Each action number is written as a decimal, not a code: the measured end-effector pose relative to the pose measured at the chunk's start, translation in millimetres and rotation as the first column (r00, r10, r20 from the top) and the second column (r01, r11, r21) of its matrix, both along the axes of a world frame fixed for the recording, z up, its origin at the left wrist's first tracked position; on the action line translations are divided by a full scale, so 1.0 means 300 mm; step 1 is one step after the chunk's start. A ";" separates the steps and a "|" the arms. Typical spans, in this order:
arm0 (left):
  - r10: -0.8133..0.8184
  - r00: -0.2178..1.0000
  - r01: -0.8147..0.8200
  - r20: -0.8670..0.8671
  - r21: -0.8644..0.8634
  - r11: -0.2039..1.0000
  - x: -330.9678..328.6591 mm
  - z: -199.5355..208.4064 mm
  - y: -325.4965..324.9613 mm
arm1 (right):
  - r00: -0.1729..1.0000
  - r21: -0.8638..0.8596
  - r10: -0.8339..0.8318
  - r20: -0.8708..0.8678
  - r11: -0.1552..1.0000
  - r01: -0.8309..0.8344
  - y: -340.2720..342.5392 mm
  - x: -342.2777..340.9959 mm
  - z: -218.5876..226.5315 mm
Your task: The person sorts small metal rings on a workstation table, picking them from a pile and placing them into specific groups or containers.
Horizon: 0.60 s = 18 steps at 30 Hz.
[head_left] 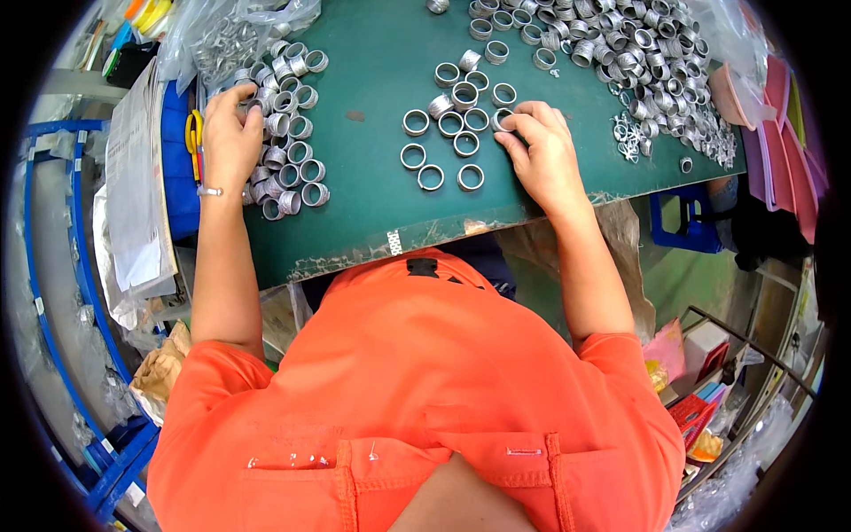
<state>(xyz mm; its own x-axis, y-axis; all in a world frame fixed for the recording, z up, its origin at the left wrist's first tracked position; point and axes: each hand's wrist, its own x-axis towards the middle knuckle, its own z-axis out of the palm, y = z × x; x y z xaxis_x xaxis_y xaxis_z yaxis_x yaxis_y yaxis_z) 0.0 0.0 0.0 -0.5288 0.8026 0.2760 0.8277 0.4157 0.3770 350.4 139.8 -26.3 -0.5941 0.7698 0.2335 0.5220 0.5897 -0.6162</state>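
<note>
Short silver-grey metal rings lie on the green tabletop [372, 204]. My right hand [542, 155] pinches a metal ring [502, 120] between thumb and fingertips, low over the table. Just left of it, several rings are spread in a loose group, most with their round opening up, such as the front ring [471, 177]. My left hand [233, 137] is at the left edge of a longer cluster of rings [300, 128]. Its thumb and forefinger are curled together at a ring, which they partly hide.
A big heap of rings [620, 44] covers the back right, with small metal bits [631, 137] beside it. Clear plastic bags [204, 35] lie at the back left. Yellow-handled scissors [192, 133] are in a blue bin [182, 195] at my left. Pink and purple trays [780, 133] stand at the right edge.
</note>
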 end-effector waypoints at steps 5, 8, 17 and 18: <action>-0.118 0.985 0.086 0.126 0.237 0.968 0.143 0.020 0.037 | 0.889 -0.360 -0.037 -0.456 0.922 -0.146 -0.022 0.072 -0.022; -0.340 0.919 0.262 0.197 0.338 0.904 0.261 -0.004 0.094 | 0.743 -0.420 -0.078 -0.665 0.862 -0.285 -0.078 0.095 -0.006; -0.622 0.735 0.518 0.270 0.369 0.772 0.509 -0.005 0.199 | 0.896 -0.206 -0.310 -0.318 0.945 0.254 -0.191 0.530 0.010; -0.650 0.731 0.567 0.209 0.344 0.749 0.502 -0.008 0.212 | 0.934 -0.106 -0.335 -0.125 0.940 0.323 -0.199 0.605 -0.003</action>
